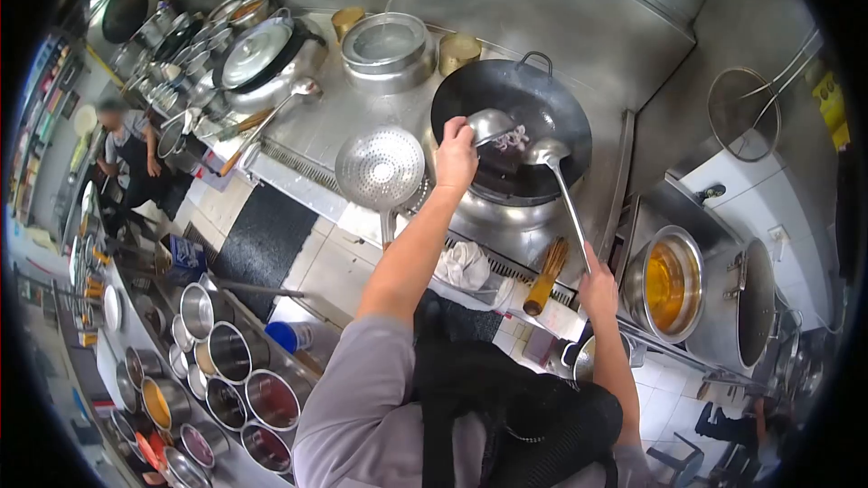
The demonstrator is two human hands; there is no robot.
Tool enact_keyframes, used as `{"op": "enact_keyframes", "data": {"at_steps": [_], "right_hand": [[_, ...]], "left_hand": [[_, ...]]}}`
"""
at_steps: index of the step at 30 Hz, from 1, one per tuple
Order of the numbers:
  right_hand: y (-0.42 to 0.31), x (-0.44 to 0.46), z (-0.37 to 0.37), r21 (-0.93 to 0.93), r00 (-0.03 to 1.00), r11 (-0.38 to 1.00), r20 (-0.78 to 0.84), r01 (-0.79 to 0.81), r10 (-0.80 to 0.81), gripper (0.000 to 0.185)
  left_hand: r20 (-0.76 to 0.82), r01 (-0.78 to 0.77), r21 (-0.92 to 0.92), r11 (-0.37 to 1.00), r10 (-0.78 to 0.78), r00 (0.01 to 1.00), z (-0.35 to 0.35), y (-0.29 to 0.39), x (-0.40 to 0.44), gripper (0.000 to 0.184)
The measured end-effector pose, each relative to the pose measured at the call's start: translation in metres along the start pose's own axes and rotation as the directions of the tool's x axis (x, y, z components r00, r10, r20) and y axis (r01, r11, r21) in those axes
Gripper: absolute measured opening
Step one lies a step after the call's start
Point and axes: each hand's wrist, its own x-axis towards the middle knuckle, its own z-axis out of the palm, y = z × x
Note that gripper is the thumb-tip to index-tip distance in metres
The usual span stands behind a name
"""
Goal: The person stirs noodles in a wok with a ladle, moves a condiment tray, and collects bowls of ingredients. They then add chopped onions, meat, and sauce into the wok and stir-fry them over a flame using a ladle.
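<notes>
My left hand (457, 155) is closed on a small metal bowl (491, 125), tilted over the black wok (461, 90). Light pinkish pieces of food (515, 138) lie in the wok beside the bowl. In my right hand (597, 287) is the long handle of a metal ladle (548, 154), whose head rests inside the wok at the right of the food. A perforated strainer (380, 167) lies left of the wok. Between my arms are a crumpled white cloth (464, 266) and a bamboo brush (546, 278).
A lidded pot (257, 54) and a water-filled pot (387, 47) stand behind. Right of the wok is a bowl of yellow oil (665, 285). Metal containers (231, 350) crowd the lower left. Another person (136, 149) is at the far left; part of one shows lower right.
</notes>
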Motion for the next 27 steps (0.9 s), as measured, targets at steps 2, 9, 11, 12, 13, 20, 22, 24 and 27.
{"op": "enact_keyframes", "data": {"at_steps": [2,9,11,12,13,20,22,24,27], "right_hand": [[-0.004,-0.006,-0.008,-0.100,0.998,0.993,0.017,-0.060,0.062,0.074],[-0.004,-0.018,-0.020,-0.254,0.997,0.967,-0.077,-0.032,0.013,0.068],[-0.014,-0.018,-0.025,-0.220,0.990,0.975,-0.139,-0.013,-0.019,0.068],[-0.022,-0.017,-0.028,-0.221,0.994,0.975,-0.111,-0.007,-0.018,0.068],[-0.031,-0.012,-0.033,-0.192,0.989,0.981,-0.148,-0.005,-0.024,0.068],[-0.033,0.016,-0.036,0.111,0.989,0.994,-0.145,0.008,0.008,0.069],[-0.022,0.035,-0.024,0.249,0.962,0.952,-0.248,0.179,-0.116,0.065],[-0.014,0.061,-0.023,0.344,0.988,0.933,-0.146,0.100,-0.052,0.063],[-0.018,0.113,-0.017,0.407,0.991,0.905,-0.091,0.123,-0.094,0.062]], "left_hand": [[0.048,-0.089,0.018,0.996,0.088,0.995,0.023,-0.009,0.020,0.017],[-0.055,-0.305,-0.011,0.952,0.304,0.951,0.047,-0.015,0.095,0.021],[-0.090,-0.299,-0.042,0.953,0.294,0.952,0.042,-0.007,0.103,0.015],[-0.060,-0.335,-0.054,0.941,0.332,0.941,0.046,-0.007,0.100,0.016],[0.052,-0.369,-0.053,0.928,0.371,0.927,0.049,-0.006,0.097,0.016],[0.025,0.037,-0.092,0.995,-0.035,0.999,0.037,-0.039,0.084,0.019],[0.104,0.313,0.018,0.950,-0.313,0.944,0.020,-0.055,0.075,0.023],[0.281,0.633,-0.618,0.466,-0.621,0.732,-0.001,-0.059,0.047,0.024],[0.333,0.671,-0.699,0.246,-0.719,0.610,-0.066,-0.024,0.002,0.028]]}}
